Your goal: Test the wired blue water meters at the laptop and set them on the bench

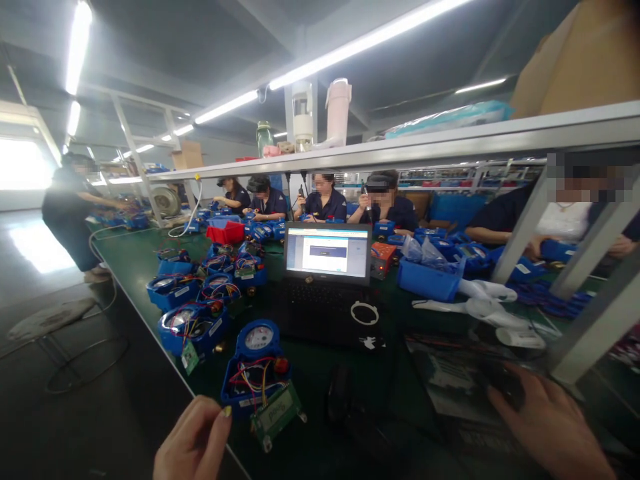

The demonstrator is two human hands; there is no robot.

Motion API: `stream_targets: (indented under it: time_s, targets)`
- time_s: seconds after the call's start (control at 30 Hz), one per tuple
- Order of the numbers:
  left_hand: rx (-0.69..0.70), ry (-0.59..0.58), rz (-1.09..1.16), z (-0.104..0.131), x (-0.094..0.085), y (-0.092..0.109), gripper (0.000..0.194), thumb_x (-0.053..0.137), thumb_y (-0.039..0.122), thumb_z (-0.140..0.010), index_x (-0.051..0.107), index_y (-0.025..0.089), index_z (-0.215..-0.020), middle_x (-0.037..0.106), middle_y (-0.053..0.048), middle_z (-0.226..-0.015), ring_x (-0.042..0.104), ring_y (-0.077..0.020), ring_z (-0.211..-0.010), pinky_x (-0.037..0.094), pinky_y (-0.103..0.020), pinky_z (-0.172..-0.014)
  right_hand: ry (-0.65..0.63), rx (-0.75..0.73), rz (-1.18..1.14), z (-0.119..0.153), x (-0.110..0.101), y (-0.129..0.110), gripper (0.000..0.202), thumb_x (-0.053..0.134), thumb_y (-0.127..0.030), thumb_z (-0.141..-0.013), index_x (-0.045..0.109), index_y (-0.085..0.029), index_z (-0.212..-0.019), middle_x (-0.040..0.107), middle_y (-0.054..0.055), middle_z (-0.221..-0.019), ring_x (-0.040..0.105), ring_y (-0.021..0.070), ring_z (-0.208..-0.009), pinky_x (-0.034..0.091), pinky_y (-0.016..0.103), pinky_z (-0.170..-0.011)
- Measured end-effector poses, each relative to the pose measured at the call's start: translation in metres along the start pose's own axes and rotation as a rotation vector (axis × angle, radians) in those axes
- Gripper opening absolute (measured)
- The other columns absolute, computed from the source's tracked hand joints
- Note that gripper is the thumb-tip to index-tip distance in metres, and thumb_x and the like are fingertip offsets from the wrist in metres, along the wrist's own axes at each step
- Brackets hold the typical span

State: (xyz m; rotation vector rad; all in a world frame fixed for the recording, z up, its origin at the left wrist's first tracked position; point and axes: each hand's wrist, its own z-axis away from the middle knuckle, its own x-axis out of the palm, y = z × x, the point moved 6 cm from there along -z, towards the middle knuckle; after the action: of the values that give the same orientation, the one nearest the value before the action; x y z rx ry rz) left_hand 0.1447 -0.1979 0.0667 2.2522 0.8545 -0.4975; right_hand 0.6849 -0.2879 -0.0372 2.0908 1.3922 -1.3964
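Head view: L hand (194, 437), fingers curled w/ thumb nr index (can't tell if the tips meet), is just beside an open blue meter (257, 340) on the green desk (313, 440), its wired PCB w/ LCD (277, 412) out at the case's near side. R hand (547, 417) is closed over a dark mouse (507, 385) on a mouse pad (443, 373). Btwn & beyond the hands stands an open laptop (327, 250), w/ more blue meters (193, 327) to its L.

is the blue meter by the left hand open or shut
Open: wires show inside the blue meter, and its display board sits outside.
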Motion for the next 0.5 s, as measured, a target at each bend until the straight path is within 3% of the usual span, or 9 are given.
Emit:
stream_targets:
  time_s: [0.07, 0.17, 0.23, 0.33, 0.5]
  targets:
    - [0.131, 0.090, -0.131, -0.009, -0.006, 0.003, 0.020, 0.057, 0.040, -0.083, 0.058, 0.020, -0.086, 0.063, -0.004, -0.088, 0.063, -0.0179, -0.080, 0.052, -0.025, -0.069, 0.003, -0.006, -0.009, 0.000, 0.001, 0.000, 0.066, 0.027, -0.059, -0.082, 0.051, -0.011, -0.121, 0.056, 0.019, -0.112, 0.053, 0.0391, -0.106, 0.044, 0.052, -0.091]
    - [0.295, 0.053, -0.288, -0.014, 0.002, 0.005, 0.030, 0.052, 0.040, -0.086, 0.055, 0.021, -0.109, 0.061, -0.008, -0.116, 0.061, -0.0220, -0.103, 0.054, -0.031, -0.082, 0.000, 0.006, -0.011, 0.000, 0.000, -0.001, 0.066, 0.027, -0.059, -0.082, 0.052, -0.011, -0.121, 0.056, 0.019, -0.111, 0.053, 0.0391, -0.106, 0.044, 0.051, -0.091]
    - [0.360, 0.008, -0.337, -0.012, 0.009, 0.003, 0.028, 0.049, 0.040, -0.088, 0.054, 0.021, -0.109, 0.058, -0.007, -0.122, 0.062, -0.0194, -0.101, 0.054, -0.028, -0.079, 0.001, 0.015, -0.015, -0.001, -0.003, -0.003, 0.066, 0.026, -0.058, -0.081, 0.052, -0.011, -0.120, 0.056, 0.020, -0.111, 0.053, 0.0388, -0.105, 0.044, 0.051, -0.092]
    - [0.401, 0.040, -0.371, -0.007, 0.014, -0.001, 0.024, 0.052, 0.041, -0.087, 0.054, 0.021, -0.099, 0.057, -0.009, -0.120, 0.063, -0.0185, -0.094, 0.054, -0.026, -0.074, -0.014, 0.047, -0.020, -0.002, -0.006, -0.006, 0.064, 0.029, -0.056, -0.080, 0.053, -0.012, -0.120, 0.055, 0.019, -0.113, 0.053, 0.0374, -0.105, 0.044, 0.051, -0.091]
    - [0.352, 0.208, -0.393, -0.017, 0.025, -0.001, 0.026, 0.055, 0.043, -0.083, 0.053, 0.018, -0.090, 0.055, -0.016, -0.111, 0.057, -0.0322, -0.098, 0.050, -0.047, -0.082, 0.002, 0.073, -0.019, -0.002, -0.011, -0.011, 0.058, 0.033, -0.050, -0.080, 0.051, -0.013, -0.122, 0.053, 0.017, -0.117, 0.050, 0.0346, -0.108, 0.044, 0.049, -0.092]
